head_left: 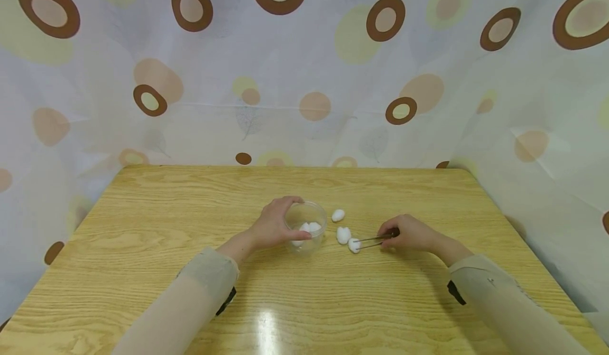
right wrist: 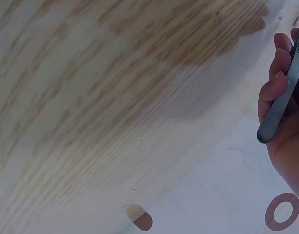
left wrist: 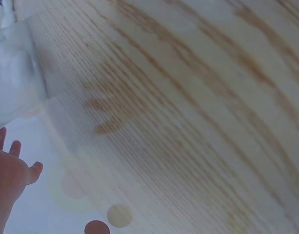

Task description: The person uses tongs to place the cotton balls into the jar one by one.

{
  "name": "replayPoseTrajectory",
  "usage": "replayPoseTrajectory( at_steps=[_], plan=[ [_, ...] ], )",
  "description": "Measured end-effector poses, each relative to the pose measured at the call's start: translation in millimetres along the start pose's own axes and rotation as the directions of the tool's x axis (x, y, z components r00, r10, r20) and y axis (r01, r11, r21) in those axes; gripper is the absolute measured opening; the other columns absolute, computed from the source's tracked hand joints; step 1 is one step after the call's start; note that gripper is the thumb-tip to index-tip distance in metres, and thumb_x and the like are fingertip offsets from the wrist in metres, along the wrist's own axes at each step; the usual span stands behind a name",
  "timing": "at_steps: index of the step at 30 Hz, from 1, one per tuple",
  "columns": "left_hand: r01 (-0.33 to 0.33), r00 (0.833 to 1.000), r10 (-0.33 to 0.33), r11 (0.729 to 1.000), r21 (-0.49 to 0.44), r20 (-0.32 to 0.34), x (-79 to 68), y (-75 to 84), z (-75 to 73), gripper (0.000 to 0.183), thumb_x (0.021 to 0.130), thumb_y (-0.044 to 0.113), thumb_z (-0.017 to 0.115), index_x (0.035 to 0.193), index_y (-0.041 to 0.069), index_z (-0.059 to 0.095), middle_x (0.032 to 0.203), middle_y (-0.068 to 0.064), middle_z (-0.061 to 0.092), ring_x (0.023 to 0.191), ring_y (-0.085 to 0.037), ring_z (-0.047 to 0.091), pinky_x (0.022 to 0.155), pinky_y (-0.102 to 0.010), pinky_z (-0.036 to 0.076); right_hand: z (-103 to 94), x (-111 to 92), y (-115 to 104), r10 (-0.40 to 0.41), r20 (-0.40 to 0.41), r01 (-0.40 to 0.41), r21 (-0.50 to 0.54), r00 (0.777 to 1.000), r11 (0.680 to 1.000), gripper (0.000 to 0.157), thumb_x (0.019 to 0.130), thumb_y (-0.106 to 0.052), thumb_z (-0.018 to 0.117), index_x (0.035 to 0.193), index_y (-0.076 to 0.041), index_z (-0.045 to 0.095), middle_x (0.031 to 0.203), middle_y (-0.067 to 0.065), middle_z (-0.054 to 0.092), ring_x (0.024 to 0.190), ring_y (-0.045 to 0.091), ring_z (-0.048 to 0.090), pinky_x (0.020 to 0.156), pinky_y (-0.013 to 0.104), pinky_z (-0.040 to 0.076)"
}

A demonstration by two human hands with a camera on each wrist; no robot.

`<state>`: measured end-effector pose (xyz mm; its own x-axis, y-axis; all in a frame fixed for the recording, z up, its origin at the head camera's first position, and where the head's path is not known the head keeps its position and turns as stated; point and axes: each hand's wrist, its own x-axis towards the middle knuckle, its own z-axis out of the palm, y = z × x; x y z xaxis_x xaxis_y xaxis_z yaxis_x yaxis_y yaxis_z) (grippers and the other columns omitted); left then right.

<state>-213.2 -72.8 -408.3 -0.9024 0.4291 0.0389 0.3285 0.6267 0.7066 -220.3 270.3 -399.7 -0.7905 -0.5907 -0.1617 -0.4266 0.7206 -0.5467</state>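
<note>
In the head view my left hand (head_left: pixel 273 225) grips a clear round plastic container (head_left: pixel 310 247) by its rim, thumb at the near side and fingers at the far side. Several white cotton balls (head_left: pixel 313 227) lie inside it. My right hand (head_left: pixel 410 234) holds metal tweezers (head_left: pixel 373 239), whose two tips reach either side of a cotton ball (head_left: pixel 353 245) on the table; whether they squeeze it cannot be told. Touching or very near it is another cotton ball (head_left: pixel 343 235), and a third cotton ball (head_left: pixel 338 215) lies farther back. The right wrist view shows the tweezers (right wrist: pixel 281 105) across the curled fingers.
The wood-grain table (head_left: pixel 190 196) extends around both hands. Behind it and along the sides hangs a pale curtain (head_left: pixel 285 69) with brown and yellow circles. A bright reflection shows on the table near the front.
</note>
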Motion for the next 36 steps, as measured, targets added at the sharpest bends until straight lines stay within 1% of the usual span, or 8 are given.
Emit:
replayPoseTrajectory(
  at_steps=[6, 11, 19, 28, 30, 36],
  plan=[
    [-0.004, 1.0, 0.004, 1.0, -0.007, 0.003, 0.3, -1.4, 0.2, 0.078, 0.072, 0.046, 0.076, 0.136, 0.019, 0.041, 0.143, -0.002, 0.042, 0.137, -0.029, 0.03, 0.112, -0.057, 0.016, 1.1, 1.5, -0.9, 0.012, 0.011, -0.012, -0.029, 1.0, 1.0, 0.008, 0.079, -0.02, 0.072, 0.081, -0.013, 0.069, 0.076, -0.004, 0.064, 0.063, 0.001, 0.047, 0.057, 0.019, 0.042],
    [0.006, 1.0, -0.006, 1.0, -0.007, 0.002, 0.1, -0.7, 0.1, 0.078, 0.072, 0.046, 0.076, 0.136, 0.02, 0.041, 0.143, -0.001, 0.041, 0.137, -0.029, 0.03, 0.112, -0.056, 0.015, 0.3, 2.5, -1.7, 0.0, 0.016, 0.0, -0.024, 1.0, 1.0, 0.007, 0.079, -0.019, 0.072, 0.078, -0.013, 0.069, 0.072, -0.003, 0.064, 0.061, 0.001, 0.046, 0.056, 0.019, 0.041],
    [0.011, 1.0, -0.011, 1.0, -0.012, 0.001, -1.1, 1.6, -0.7, 0.077, 0.072, 0.045, 0.076, 0.136, 0.02, 0.041, 0.143, -0.002, 0.042, 0.137, -0.029, 0.031, 0.112, -0.055, 0.016, 0.8, 2.5, -0.8, -0.014, 0.013, 0.014, -0.009, 1.0, 1.0, 0.008, 0.08, -0.019, 0.071, 0.077, -0.012, 0.069, 0.073, -0.002, 0.064, 0.061, -0.001, 0.047, 0.057, 0.019, 0.042],
    [0.0, 1.0, 0.0, 1.0, -0.002, 0.002, -0.5, 2.6, -0.9, 0.077, 0.072, 0.044, 0.077, 0.136, 0.019, 0.041, 0.142, -0.003, 0.043, 0.136, -0.029, 0.032, 0.112, -0.056, 0.017, -0.5, -0.5, 2.0, -0.019, -0.021, 0.019, -0.015, 1.0, 1.0, 0.007, 0.08, -0.019, 0.071, 0.076, -0.014, 0.07, 0.071, -0.005, 0.064, 0.06, -0.001, 0.044, 0.057, 0.019, 0.04],
    [-0.003, 1.0, 0.003, 1.0, 0.0, -0.002, -0.3, 2.8, -0.8, 0.077, 0.072, 0.044, 0.076, 0.135, 0.018, 0.042, 0.142, -0.003, 0.043, 0.136, -0.029, 0.033, 0.111, -0.056, 0.018, -1.8, -1.8, 3.1, -0.018, -0.027, 0.018, -0.008, 0.999, 1.0, 0.007, 0.08, -0.019, 0.07, 0.077, -0.013, 0.07, 0.071, -0.004, 0.064, 0.06, -0.001, 0.043, 0.057, 0.018, 0.039],
    [0.013, 1.0, -0.013, 1.0, -0.014, 0.006, -1.0, 3.3, -1.1, 0.077, 0.072, 0.044, 0.076, 0.136, 0.019, 0.041, 0.143, -0.002, 0.041, 0.137, -0.029, 0.03, 0.112, -0.056, 0.016, -5.9, -5.3, 4.7, -0.01, -0.042, 0.011, 0.03, 0.999, 0.999, 0.008, 0.081, -0.017, 0.07, 0.079, -0.01, 0.07, 0.072, 0.0, 0.065, 0.059, -0.001, 0.045, 0.055, 0.018, 0.04]
  ],
)
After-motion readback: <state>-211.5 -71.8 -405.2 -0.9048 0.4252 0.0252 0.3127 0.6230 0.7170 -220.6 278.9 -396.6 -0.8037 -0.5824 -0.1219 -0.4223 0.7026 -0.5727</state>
